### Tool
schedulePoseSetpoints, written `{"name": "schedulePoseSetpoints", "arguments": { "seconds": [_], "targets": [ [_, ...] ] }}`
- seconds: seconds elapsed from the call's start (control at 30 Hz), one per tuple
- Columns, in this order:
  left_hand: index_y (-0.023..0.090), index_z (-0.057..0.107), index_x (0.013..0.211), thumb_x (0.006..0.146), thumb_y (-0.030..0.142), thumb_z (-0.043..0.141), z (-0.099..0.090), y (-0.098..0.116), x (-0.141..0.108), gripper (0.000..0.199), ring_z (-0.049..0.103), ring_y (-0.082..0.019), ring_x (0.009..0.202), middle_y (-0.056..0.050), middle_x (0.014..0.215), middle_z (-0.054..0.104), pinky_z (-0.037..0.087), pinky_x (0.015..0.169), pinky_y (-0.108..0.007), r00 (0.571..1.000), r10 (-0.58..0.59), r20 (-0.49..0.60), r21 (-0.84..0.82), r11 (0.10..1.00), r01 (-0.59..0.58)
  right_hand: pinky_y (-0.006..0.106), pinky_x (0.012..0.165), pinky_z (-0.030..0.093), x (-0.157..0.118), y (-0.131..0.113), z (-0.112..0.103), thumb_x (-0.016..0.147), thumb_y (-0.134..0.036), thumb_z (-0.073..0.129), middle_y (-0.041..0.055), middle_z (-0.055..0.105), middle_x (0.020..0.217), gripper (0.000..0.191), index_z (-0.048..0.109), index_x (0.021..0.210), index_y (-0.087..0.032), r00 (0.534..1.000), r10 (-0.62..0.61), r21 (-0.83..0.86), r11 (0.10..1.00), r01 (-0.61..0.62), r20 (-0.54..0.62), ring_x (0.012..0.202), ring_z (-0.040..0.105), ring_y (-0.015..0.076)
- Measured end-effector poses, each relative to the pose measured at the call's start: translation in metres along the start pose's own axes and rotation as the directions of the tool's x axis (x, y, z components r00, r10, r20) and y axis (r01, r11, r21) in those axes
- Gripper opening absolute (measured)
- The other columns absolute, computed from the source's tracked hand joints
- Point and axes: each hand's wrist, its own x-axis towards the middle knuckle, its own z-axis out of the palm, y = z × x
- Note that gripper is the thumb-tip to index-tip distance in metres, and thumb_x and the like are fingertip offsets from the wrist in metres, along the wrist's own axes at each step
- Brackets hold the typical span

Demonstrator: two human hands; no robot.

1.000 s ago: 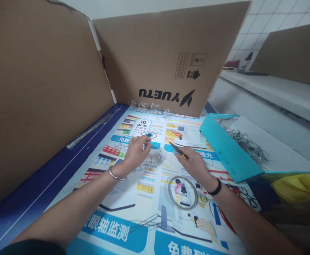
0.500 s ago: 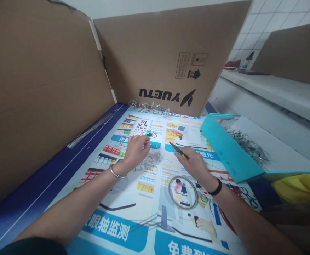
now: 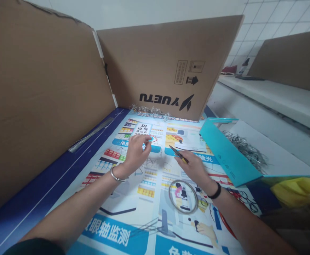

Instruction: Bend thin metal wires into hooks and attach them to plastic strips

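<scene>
My left hand (image 3: pixel 137 150) is over the printed sheet (image 3: pixel 157 198), thumb and fingertips pinched together on something too small to make out. Thin wire pieces (image 3: pixel 152 163) lie just below and beside it. To its right, my right hand (image 3: pixel 193 166) is wrapped round pliers (image 3: pixel 178 154) with dark jaws and a yellow-and-black handle, the tip pointing up and left. A coil of wire (image 3: pixel 183 196) rests on the sheet below my right hand.
Cardboard panels (image 3: pixel 155 67) stand at the left and back, with tangled clear bits along the base. A turquoise box (image 3: pixel 229 152) at the right holds a heap of wire pieces (image 3: pixel 246 150). Straight wires (image 3: pixel 144 228) lie near the front, yellow material (image 3: pixel 298 191) at the right edge.
The view has tilted slightly, so the scene sits a little lower. Both hands keep nearly the same pose, the left still pinched and the right still round the pliers.
</scene>
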Motion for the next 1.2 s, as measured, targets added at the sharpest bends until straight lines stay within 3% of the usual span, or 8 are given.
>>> {"name": "schedulePoseSetpoints", "arguments": {
  "seconds": [0.17,0.63,0.77,0.87,0.97,1.07,1.2],
  "targets": [
    [0.020,0.059,0.090,0.080,0.012,0.051,0.013,-0.012,-0.004,0.015,0.059,-0.018,0.085,-0.001,0.084,0.067,0.040,0.083,-0.033,1.000,0.006,-0.006,0.014,1.000,-0.006,0.031,0.072,0.049,0.000,0.000,-0.001,0.086,-0.035,0.050,0.0064,0.066,0.088,0.022,0.062,0.096,-0.021,1.000,0.006,-0.005,1.000,-0.006,0.007,0.083,0.061,0.0203],
    [0.020,0.059,0.089,0.079,0.011,0.051,0.019,-0.020,-0.005,0.016,0.060,-0.018,0.085,-0.002,0.083,0.066,0.039,0.083,-0.034,1.000,0.017,-0.013,0.002,1.000,-0.017,0.030,0.070,0.047,0.000,-0.003,-0.002,0.086,-0.034,0.051,0.0055,0.065,0.086,0.021,0.062,0.096,-0.020,0.999,0.021,-0.003,1.000,-0.021,0.027,0.080,0.060,0.0191],
    [0.019,0.059,0.087,0.080,0.013,0.051,0.012,-0.011,-0.002,0.013,0.060,-0.017,0.080,-0.001,0.082,0.065,0.042,0.082,-0.032,0.994,-0.111,0.023,-0.123,0.986,0.113,0.030,0.071,0.047,0.000,-0.003,-0.002,0.086,-0.033,0.051,0.0058,0.065,0.086,0.020,0.062,0.095,-0.019,1.000,0.012,-0.003,1.000,-0.012,0.019,0.081,0.060,0.0191],
    [0.019,0.058,0.087,0.081,0.018,0.051,0.002,0.000,-0.003,0.009,0.060,-0.016,0.078,-0.001,0.082,0.064,0.045,0.078,-0.030,0.959,-0.267,0.099,-0.251,0.926,0.284,0.030,0.072,0.048,0.000,-0.006,-0.003,0.086,-0.032,0.051,0.0060,0.065,0.087,0.019,0.062,0.095,-0.019,1.000,-0.007,-0.002,1.000,0.007,0.003,0.081,0.060,0.0191],
    [0.018,0.058,0.087,0.082,0.023,0.051,-0.009,0.011,-0.007,0.009,0.060,-0.016,0.081,-0.002,0.084,0.063,0.046,0.076,-0.029,0.924,-0.341,0.172,-0.339,0.860,0.380,0.030,0.071,0.048,0.000,-0.013,-0.007,0.086,-0.031,0.051,0.0057,0.065,0.085,0.018,0.061,0.094,-0.019,1.000,-0.030,0.003,1.000,0.030,-0.003,0.080,0.060,0.0186],
    [0.019,0.056,0.092,0.083,0.024,0.051,-0.021,0.019,-0.015,0.012,0.059,-0.016,0.081,-0.001,0.085,0.062,0.045,0.076,-0.029,0.918,-0.345,0.197,-0.340,0.854,0.394,0.029,0.068,0.048,0.000,-0.026,-0.012,0.086,-0.030,0.053,0.0045,0.065,0.082,0.015,0.061,0.092,-0.020,0.998,-0.064,0.041,0.997,0.065,-0.016,0.077,0.060,0.0178],
    [0.020,0.051,0.104,0.083,0.021,0.051,-0.033,0.026,-0.029,0.021,0.059,-0.015,0.081,0.001,0.083,0.061,0.045,0.079,-0.029,0.942,-0.300,0.153,-0.281,0.900,0.332,0.028,0.065,0.049,-0.002,-0.044,-0.017,0.085,-0.028,0.054,0.0039,0.065,0.081,0.012,0.061,0.092,-0.020,0.992,-0.119,0.096,0.988,0.122,-0.043,0.074,0.060,0.0168]
  ]
}}
